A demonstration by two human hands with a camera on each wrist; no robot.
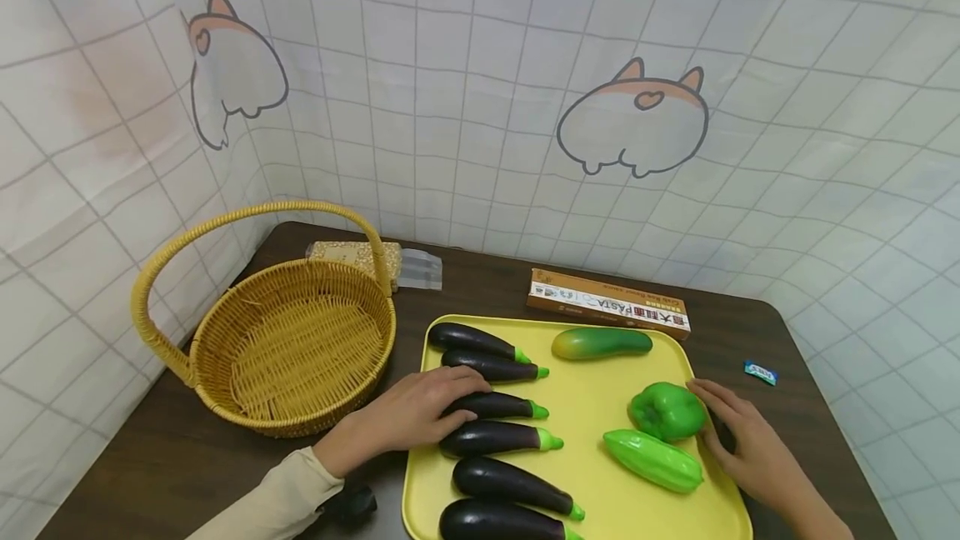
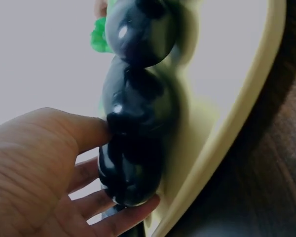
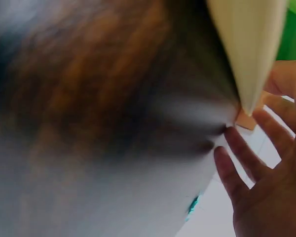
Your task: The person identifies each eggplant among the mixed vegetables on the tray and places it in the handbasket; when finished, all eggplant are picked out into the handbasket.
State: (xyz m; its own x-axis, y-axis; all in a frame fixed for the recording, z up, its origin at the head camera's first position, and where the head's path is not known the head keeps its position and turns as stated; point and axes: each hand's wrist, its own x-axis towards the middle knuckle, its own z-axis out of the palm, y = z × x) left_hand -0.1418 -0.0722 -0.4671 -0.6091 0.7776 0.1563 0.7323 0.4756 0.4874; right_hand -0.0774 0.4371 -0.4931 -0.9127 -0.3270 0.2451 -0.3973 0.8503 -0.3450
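Observation:
A yellow tray [image 1: 577, 407] carries several dark purple eggplants [image 1: 498, 437] in a column on its left side. My left hand [image 1: 420, 407] lies over their round ends, and one eggplant [image 2: 130, 170] is held between its thumb and fingers in the left wrist view. At the tray's right rim is my right hand [image 1: 750, 444], fingers spread and nearly straight, beside a green bell pepper [image 1: 666, 411]. Below the pepper lies a light green ridged vegetable [image 1: 654, 460]. A green and yellow, zucchini-like vegetable [image 1: 602, 343] sits near the tray's far edge.
A woven basket [image 1: 296, 348] with a tall handle stands left of the tray. Behind it lies a bag of pale grains [image 1: 352, 255]. A pasta box [image 1: 607, 302] is beyond the tray, and a small blue packet [image 1: 761, 372] lies to the right. Patterned curtains enclose the table.

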